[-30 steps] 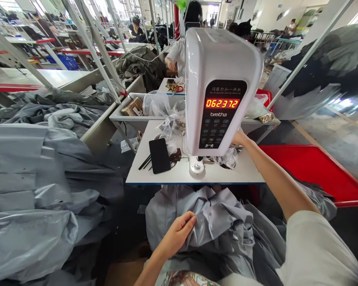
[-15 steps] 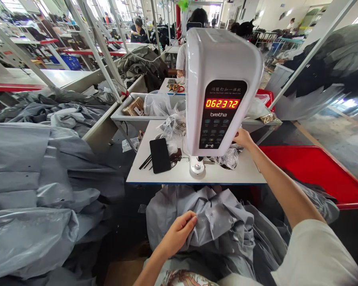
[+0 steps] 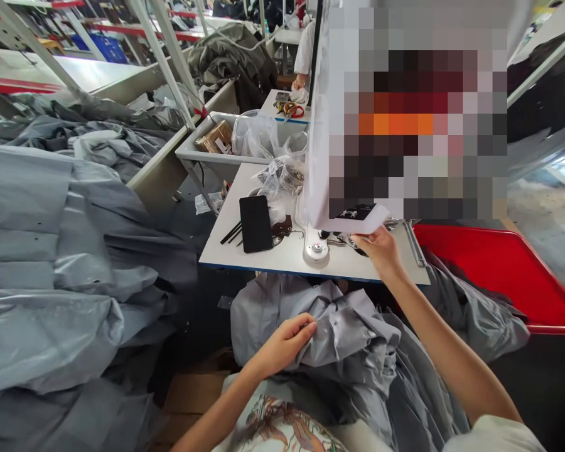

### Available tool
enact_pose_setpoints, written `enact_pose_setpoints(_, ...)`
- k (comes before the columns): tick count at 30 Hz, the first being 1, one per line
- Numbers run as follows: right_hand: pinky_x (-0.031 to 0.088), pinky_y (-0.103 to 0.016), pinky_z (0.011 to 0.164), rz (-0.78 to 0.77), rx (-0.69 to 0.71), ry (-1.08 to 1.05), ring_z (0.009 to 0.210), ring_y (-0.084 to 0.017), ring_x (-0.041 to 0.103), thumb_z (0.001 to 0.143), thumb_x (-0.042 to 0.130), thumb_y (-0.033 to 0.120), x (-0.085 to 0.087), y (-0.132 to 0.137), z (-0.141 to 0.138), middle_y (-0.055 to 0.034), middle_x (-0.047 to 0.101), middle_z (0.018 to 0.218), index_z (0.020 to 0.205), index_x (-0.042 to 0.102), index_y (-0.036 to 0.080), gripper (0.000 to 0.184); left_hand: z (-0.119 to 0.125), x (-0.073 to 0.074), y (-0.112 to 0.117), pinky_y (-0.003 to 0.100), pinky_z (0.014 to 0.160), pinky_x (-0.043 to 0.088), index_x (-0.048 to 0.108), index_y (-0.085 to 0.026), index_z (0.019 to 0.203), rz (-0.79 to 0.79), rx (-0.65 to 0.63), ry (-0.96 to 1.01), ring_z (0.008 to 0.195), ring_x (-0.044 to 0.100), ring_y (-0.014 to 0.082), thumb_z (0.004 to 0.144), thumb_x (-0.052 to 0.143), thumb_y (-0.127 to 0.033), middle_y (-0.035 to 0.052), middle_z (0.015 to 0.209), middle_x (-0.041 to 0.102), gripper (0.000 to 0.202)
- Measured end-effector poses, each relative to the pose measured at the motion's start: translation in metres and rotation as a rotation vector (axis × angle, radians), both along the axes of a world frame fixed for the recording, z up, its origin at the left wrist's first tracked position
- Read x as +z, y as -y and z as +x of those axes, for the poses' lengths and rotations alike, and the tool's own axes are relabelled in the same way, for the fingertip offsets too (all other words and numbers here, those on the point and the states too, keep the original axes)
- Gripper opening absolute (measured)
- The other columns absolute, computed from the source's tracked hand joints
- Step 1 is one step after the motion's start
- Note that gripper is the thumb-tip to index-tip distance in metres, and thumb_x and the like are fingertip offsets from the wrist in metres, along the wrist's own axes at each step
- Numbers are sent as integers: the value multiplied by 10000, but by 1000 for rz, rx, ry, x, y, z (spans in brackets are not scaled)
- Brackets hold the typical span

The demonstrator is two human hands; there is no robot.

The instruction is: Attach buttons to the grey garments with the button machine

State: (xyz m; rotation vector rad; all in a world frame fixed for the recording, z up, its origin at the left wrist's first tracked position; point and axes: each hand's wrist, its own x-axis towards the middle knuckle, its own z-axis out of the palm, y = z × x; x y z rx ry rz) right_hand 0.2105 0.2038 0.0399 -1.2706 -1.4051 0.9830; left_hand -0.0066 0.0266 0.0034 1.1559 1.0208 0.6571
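Observation:
My left hand (image 3: 289, 342) is closed, thumb against curled fingers, at a fold of the grey garment (image 3: 351, 323) bunched over my lap. Below the head of the white button sewing machine (image 3: 316, 210), my right hand (image 3: 379, 251) reaches in with thumb and fingertips pinched together. Whatever lies between those fingertips is too small or hidden to name. Just left of them, the machine's small round sewing base (image 3: 316, 250) stands on the white table (image 3: 245, 266). Much of the machine head is blurred into blocks.
A black phone (image 3: 256, 224) lies left of the machine, beside dark thin sticks and clear plastic bags (image 3: 282, 176). Grey garments (image 3: 23, 251) are heaped at left. A red tray (image 3: 494, 270) stands at right, a grey bin (image 3: 200, 150) behind the table. A co-worker's sleeve (image 3: 305, 50) shows beyond.
My right hand has come from behind the machine's right side to below its head, near the sewing base. My left hand stays at the garment. The view has tilted down and closer.

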Motion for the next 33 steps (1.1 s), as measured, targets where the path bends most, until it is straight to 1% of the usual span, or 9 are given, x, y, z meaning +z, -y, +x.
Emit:
enact_pose_setpoints(4,524,-408,885,-83,71,56,882,-224,663,627,703,355,-11,7,-36,-78,682,899,841,595,185,294,-2,0,1,222,638,303,530,-156,831,38,7,-37,692,362,107,920,411,-532,-21,718,422,404)
enact_pose_setpoints(8,534,-439,869,-119,111,2,871,-253,674,596,755,411,-20,5,-53,-76,680,856,835,557,188,382,-9,0,4,219,611,290,528,-151,822,42,15,-63,653,338,95,927,401,-528,-35,679,397,412)
enact_pose_setpoints(11,540,-438,867,-102,142,-38,881,-253,675,612,760,433,-26,5,-56,-76,672,879,841,546,189,397,-13,-2,5,219,605,287,522,-149,811,43,30,-46,639,325,89,930,406,-513,-41,669,386,400)
enact_pose_setpoints(13,537,-440,877,-70,148,-15,888,-245,672,637,750,425,-29,6,-56,-75,671,901,860,559,187,379,-14,-2,4,222,605,285,521,-150,810,48,32,-40,644,328,90,932,409,-501,-39,672,387,388)
enact_pose_setpoints(19,543,-409,875,110,109,105,883,-211,654,737,668,366,-34,10,-56,-71,634,932,879,613,178,242,-12,0,0,229,638,302,523,-151,817,62,9,-31,682,355,100,941,401,-468,-27,701,408,361)
enact_pose_setpoints(24,552,-406,862,122,98,113,888,-209,656,751,647,338,-39,8,-57,-67,621,938,889,612,177,215,-12,3,-1,228,653,322,531,-148,816,73,12,-37,692,377,105,937,405,-473,-16,704,434,369)
enact_pose_setpoints(27,555,-409,857,125,99,124,877,-207,659,761,637,325,-39,9,-58,-68,619,941,895,606,176,202,-13,3,0,223,639,313,530,-148,818,68,12,-33,684,365,101,937,404,-481,-20,700,422,375)
enact_pose_setpoints(30,565,-400,833,190,109,172,877,-207,655,784,622,311,-35,12,-59,-65,600,920,879,606,176,166,-14,3,1,219,640,310,528,-149,820,65,12,-35,685,362,98,939,400,-476,-24,702,414,371)
enact_pose_setpoints(33,568,-392,835,259,128,200,884,-198,651,817,596,280,-33,17,-59,-58,583,920,910,599,183,134,-15,3,2,219,643,311,530,-150,822,72,18,-46,685,365,98,939,400,-472,-25,702,416,367)
